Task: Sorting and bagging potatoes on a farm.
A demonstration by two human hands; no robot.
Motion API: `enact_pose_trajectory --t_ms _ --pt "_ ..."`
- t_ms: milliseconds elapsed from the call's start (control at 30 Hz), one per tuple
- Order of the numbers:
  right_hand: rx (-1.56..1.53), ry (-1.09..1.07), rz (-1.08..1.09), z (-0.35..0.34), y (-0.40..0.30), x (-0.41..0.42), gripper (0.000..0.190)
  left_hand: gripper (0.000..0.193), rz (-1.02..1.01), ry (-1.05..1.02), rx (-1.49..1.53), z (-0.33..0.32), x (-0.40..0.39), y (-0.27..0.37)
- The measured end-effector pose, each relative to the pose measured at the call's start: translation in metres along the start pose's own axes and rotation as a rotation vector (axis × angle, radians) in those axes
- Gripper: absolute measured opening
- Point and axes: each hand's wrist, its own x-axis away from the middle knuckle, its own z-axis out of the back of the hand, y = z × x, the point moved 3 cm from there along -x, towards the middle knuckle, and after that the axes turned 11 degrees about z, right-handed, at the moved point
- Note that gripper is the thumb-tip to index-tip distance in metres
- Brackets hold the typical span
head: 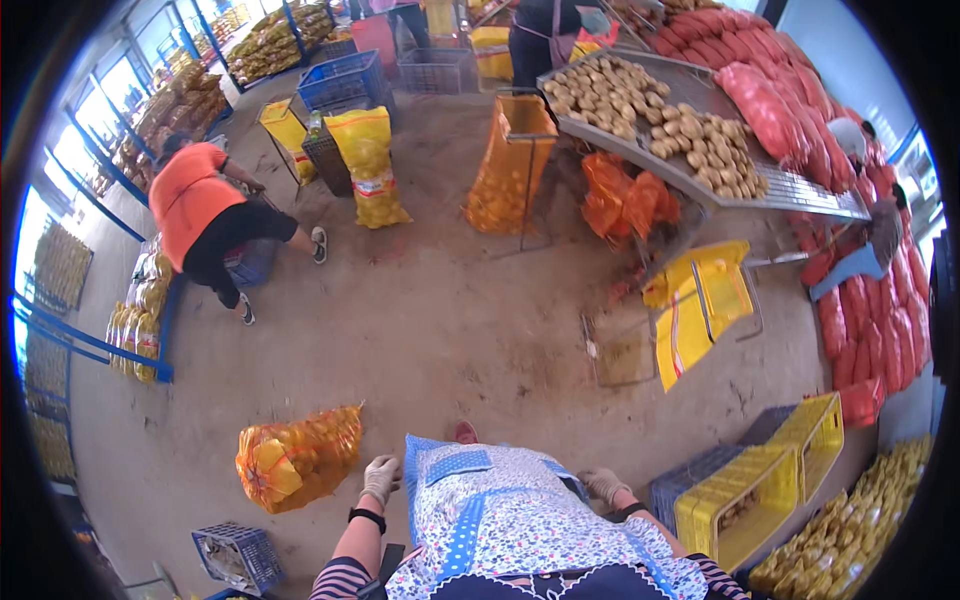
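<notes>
My left hand (382, 478), in a pale knitted glove, hangs beside the flowered apron (517, 502) with nothing visible in it. Just left of it, an orange mesh bag of potatoes (315, 454) lies on its side on the floor. My right hand (602, 484), gloved too, hangs loosely at the apron's right edge and appears to hold nothing. Yellow plastic crates (739, 510) lie tipped to the right of that hand. Ahead on the right, a yellow bag (694, 315) hangs on a metal frame.
Potatoes (600, 90) lie on a metal sorting table (637, 154). An orange mesh bag (506, 169) and a filled yellow bag (365, 169) stand ahead. A person in an orange shirt (187, 195) bends at left. Red sacks (870, 330) are stacked right; a blue crate (240, 555) sits lower left.
</notes>
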Motion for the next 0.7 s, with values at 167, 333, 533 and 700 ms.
enact_pose_trajectory --t_ms 167,333,533,700 --pt "0.135 0.050 0.052 0.036 -0.018 -0.071 0.026 0.029 0.097 0.159 0.027 0.062 -0.038 0.035" --pt "-0.361 0.369 -0.223 0.088 -0.085 -0.103 0.027 0.031 0.151 0.178 -0.028 0.053 -0.093 0.041" --pt "-0.099 0.081 -0.375 0.128 -0.107 -0.152 0.028 0.034 0.155 0.028 0.080 -0.053 -0.095 0.093" --pt "0.182 -0.183 0.009 0.217 -0.082 -0.234 0.019 0.032 0.040 0.039 0.052 -0.137 -0.092 0.189"
